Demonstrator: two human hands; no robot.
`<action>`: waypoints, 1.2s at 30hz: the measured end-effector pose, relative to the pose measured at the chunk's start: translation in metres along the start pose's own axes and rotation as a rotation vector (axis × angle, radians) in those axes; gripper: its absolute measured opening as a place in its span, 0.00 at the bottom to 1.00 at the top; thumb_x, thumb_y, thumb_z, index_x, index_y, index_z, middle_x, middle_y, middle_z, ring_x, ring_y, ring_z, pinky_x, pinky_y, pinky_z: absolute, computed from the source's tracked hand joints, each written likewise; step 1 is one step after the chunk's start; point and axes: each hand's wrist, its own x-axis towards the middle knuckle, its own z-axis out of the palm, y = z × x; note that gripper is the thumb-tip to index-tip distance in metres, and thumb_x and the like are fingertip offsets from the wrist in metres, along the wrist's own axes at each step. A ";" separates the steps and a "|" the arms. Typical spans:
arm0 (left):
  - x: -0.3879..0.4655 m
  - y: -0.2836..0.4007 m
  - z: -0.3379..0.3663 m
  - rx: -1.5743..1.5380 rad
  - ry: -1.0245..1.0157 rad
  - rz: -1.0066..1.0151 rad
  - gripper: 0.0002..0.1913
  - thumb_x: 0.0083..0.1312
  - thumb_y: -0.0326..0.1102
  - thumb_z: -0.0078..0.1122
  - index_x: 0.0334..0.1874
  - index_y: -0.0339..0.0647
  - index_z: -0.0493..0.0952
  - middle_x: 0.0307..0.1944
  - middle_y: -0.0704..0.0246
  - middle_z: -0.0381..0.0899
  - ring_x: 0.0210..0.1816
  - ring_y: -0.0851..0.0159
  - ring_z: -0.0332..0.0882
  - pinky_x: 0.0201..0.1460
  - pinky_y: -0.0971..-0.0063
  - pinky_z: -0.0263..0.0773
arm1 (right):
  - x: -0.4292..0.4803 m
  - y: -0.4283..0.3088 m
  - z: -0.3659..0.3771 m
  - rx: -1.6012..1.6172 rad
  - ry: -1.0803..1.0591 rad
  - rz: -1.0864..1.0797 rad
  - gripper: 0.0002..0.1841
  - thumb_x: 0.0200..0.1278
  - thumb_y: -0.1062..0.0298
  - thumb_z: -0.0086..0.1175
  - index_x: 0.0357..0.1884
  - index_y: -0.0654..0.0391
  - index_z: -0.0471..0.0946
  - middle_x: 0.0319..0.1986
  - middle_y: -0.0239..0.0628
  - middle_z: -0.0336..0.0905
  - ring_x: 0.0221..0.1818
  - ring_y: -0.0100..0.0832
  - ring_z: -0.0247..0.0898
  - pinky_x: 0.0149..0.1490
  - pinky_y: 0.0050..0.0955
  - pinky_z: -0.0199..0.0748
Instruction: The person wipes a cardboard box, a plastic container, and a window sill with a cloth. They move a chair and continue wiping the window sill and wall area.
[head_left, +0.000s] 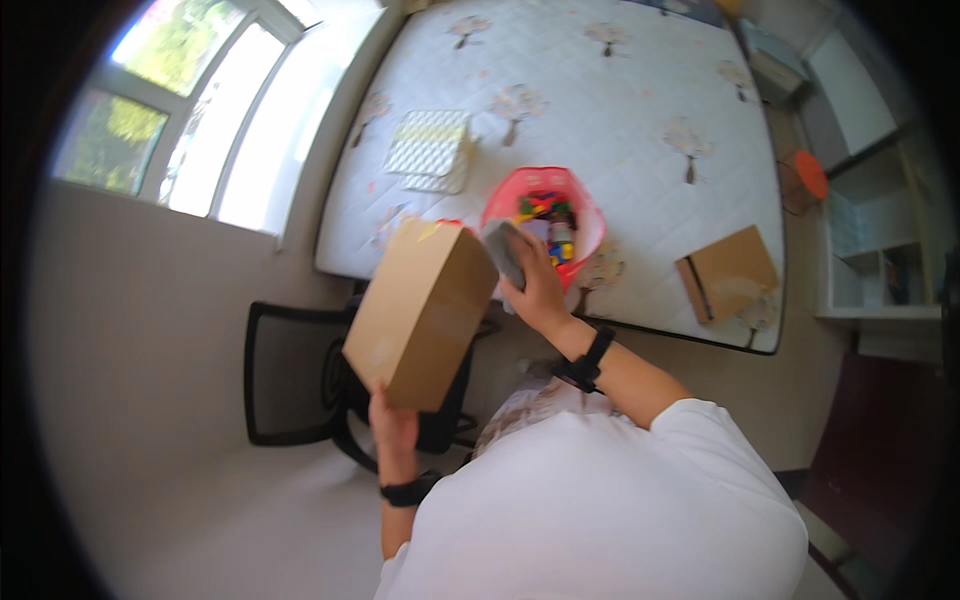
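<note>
My left hand (393, 427) grips the near end of a brown cardboard box (424, 315), which is tilted in front of me. Bits of red and yellow show at the box's far edge; its inside is hidden. In my right hand (536, 289) is a grey object (504, 251), blurred, perhaps a cloth or a block, close to the box's right side. Just beyond that hand, a pink plastic basket or bag (590, 217) sits on the mattress (637, 82) with colourful toy blocks (546, 204) in it.
A folded quilted pad (429, 142) lies on the mattress beyond the box. Another cardboard box (727, 276) lies near the right corner. A black mesh chair (296, 375) stands left, below the window. White shelves (874, 225) and an orange round object (810, 175) are at the right.
</note>
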 end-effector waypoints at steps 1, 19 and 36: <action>0.003 -0.006 0.006 -0.050 -0.001 -0.010 0.26 0.77 0.47 0.37 0.70 0.37 0.60 0.66 0.62 0.68 0.66 0.57 0.67 0.69 0.59 0.61 | -0.007 -0.024 0.003 -0.041 -0.092 -0.038 0.35 0.45 0.68 0.63 0.62 0.49 0.70 0.62 0.38 0.66 0.59 0.44 0.66 0.61 0.36 0.68; -0.012 -0.028 -0.057 -0.269 0.321 -0.133 0.27 0.76 0.48 0.25 0.61 0.35 0.69 0.61 0.61 0.73 0.62 0.57 0.70 0.67 0.61 0.64 | -0.001 -0.028 -0.001 0.321 -0.164 0.139 0.19 0.57 0.75 0.52 0.52 0.51 0.80 0.61 0.42 0.71 0.64 0.46 0.65 0.66 0.37 0.65; -0.027 -0.025 -0.129 -0.269 0.148 -0.288 0.23 0.73 0.49 0.38 0.57 0.40 0.75 0.56 0.65 0.79 0.58 0.59 0.74 0.65 0.64 0.65 | 0.050 -0.046 -0.020 0.169 -0.542 -0.374 0.26 0.50 0.85 0.49 0.53 0.54 0.78 0.59 0.42 0.72 0.57 0.46 0.71 0.61 0.36 0.71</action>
